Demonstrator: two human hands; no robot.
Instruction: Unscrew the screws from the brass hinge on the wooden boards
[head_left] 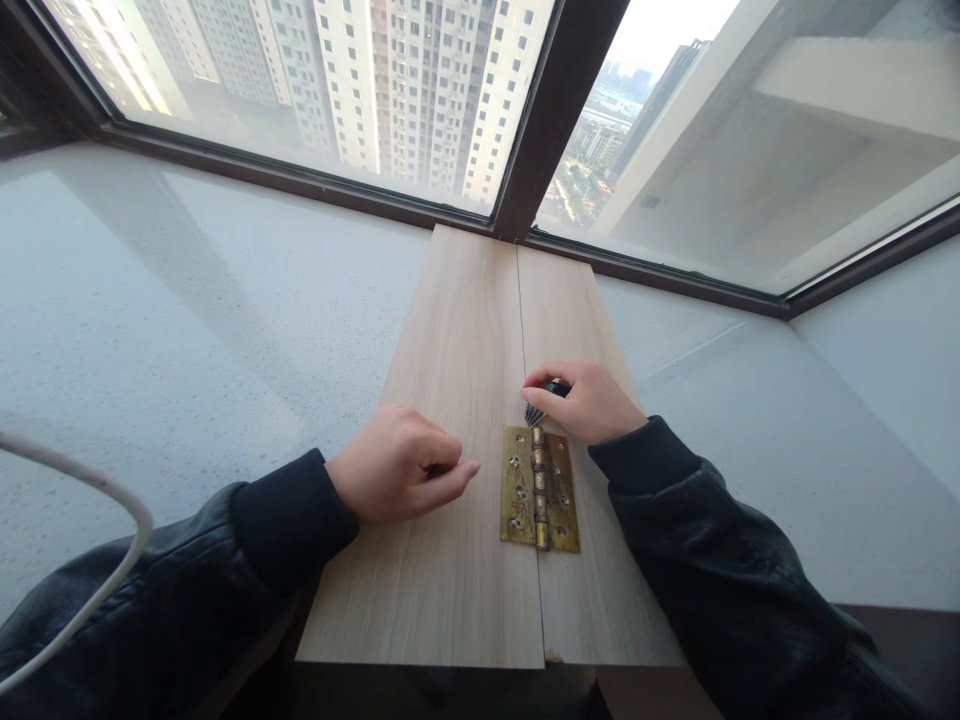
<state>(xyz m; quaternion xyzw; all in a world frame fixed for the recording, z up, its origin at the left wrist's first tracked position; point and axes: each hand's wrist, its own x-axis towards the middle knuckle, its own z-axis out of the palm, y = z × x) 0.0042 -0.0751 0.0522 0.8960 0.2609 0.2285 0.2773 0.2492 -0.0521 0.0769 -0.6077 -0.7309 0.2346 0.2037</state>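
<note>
A worn brass hinge [538, 490] lies opened flat across the seam between two pale wooden boards. Cross-head screws show in several of its holes. My right hand [589, 400] is just above the hinge's far end, its fingers pinched around a small black object [534, 412] with a ribbed, tapering grey end. That end points down near the hinge's top edge; its kind is unclear. To the left of the hinge, my left hand [409, 465] is curled closed over the wider board [450, 350], apart from the hinge. Whatever may be inside it is hidden.
The narrower board [577, 600] lies along the wider one, both resting on a speckled white sill [225, 300]. Dark window frames [517, 130] border the far side. A white cable [112, 490] curves past my left sleeve. The boards' near ends stop above a dark area.
</note>
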